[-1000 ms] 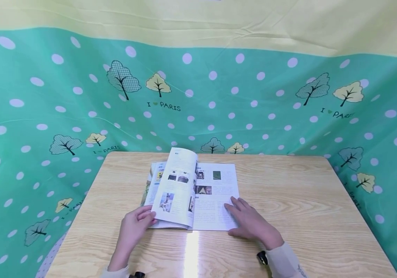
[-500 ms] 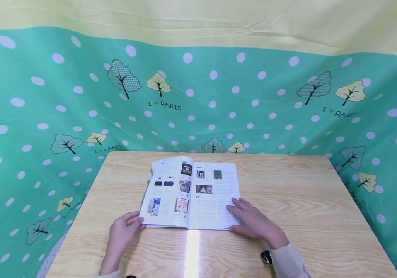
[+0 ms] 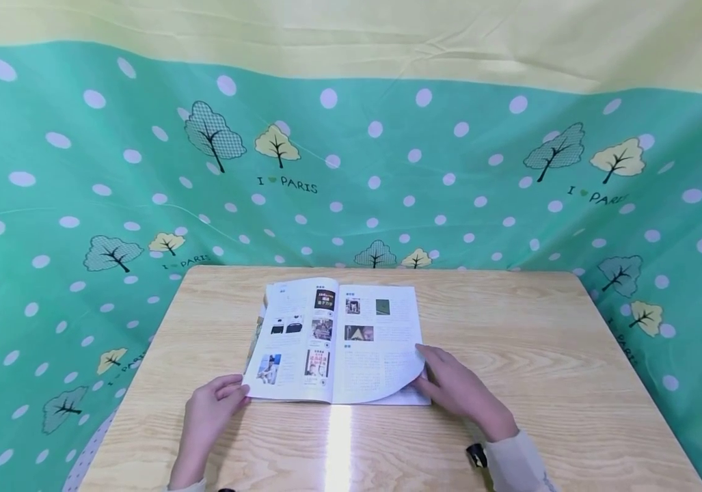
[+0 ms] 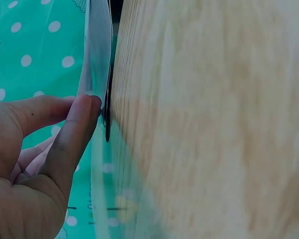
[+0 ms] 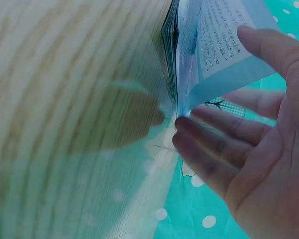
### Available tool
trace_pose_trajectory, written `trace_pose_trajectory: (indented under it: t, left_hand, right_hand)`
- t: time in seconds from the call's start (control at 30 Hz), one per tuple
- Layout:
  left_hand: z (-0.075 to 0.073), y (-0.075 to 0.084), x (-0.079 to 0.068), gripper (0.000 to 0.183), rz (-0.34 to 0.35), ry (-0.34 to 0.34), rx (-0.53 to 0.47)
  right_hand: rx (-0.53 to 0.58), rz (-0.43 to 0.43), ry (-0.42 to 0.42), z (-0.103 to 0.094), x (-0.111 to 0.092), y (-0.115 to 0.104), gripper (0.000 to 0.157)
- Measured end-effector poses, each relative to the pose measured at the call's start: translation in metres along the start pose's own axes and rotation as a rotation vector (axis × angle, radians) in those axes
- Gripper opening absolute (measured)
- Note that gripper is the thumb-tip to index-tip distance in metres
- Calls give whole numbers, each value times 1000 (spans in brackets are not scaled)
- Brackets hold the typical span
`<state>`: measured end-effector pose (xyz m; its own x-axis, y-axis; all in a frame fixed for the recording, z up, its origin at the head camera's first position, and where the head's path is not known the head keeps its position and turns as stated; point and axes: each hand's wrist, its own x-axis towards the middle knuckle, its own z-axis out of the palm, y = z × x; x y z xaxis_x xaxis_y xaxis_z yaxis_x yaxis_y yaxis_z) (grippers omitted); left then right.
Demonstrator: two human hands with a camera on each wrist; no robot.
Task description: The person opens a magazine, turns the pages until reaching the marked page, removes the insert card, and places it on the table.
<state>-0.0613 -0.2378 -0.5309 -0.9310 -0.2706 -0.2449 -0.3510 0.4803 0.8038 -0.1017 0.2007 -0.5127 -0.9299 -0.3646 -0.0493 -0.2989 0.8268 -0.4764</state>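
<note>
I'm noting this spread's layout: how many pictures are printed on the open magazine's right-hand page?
3 on that page: a dark-framed picture at upper left, a green picture beside it, and a pale-triangle picture below. The right hand may hide more.

I see the head view looking down from above, facing twelve o'clock across the table (image 3: pixel 541 335); the wrist views sit close, left hand (image 4: pixel 37 194) at eight, right hand (image 5: pixel 264 164) at four, all sharing the magazine (image 3: pixel 297 345).
</note>
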Motion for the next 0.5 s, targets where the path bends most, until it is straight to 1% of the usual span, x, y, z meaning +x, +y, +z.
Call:
trace_pose_trajectory:
  t: [0.07, 0.13, 0.27, 0.37, 0.5]
  left_hand:
    - [-1, 1, -1, 41, 6, 1, 20]
    - [-3, 2, -3, 41, 12, 12, 46]
    - [-7, 5, -5, 40, 21, 44, 89]
    - [-8, 8, -7, 40, 20, 64, 99]
    - [-3, 16, -6, 41, 32, 53, 60]
  right_hand:
    - [-25, 26, 34, -1, 0, -1, 64]
    - [-52, 49, 53, -2, 1, -1, 63]
    - [-72, 72, 59, -2, 3, -2, 59]
    - [-28, 70, 51, -1, 5, -4, 59]
    - [36, 45, 46, 0, 7, -7, 64]
